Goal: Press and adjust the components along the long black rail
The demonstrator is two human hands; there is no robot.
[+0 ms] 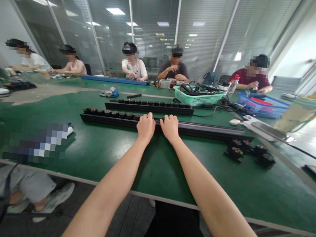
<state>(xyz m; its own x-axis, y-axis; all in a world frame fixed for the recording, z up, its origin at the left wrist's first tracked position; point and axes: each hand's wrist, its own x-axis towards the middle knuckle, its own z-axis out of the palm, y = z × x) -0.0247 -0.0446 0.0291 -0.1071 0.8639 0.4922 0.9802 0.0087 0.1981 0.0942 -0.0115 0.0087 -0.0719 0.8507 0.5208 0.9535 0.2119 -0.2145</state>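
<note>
A long black rail [210, 132], an open channel in shape, lies across the green table in front of me. Black block-shaped modules [115, 114] fill its left part in a row; the right part shows a bare channel. At the end of that row, my left hand [146, 128] is closed over the rail with its fingers curled across the top. Just to its right, my right hand [170, 128] grips the rail too. What lies under the fingertips is hidden. Several loose black modules [236, 153] sit by the rail's right end.
Behind lies a second black rail [150, 107] with modules along it. Farther back are a green basket [197, 98] of cables and a blue basket [263, 104]. A phone [272, 129] lies at right. Several people work across the table [99, 149].
</note>
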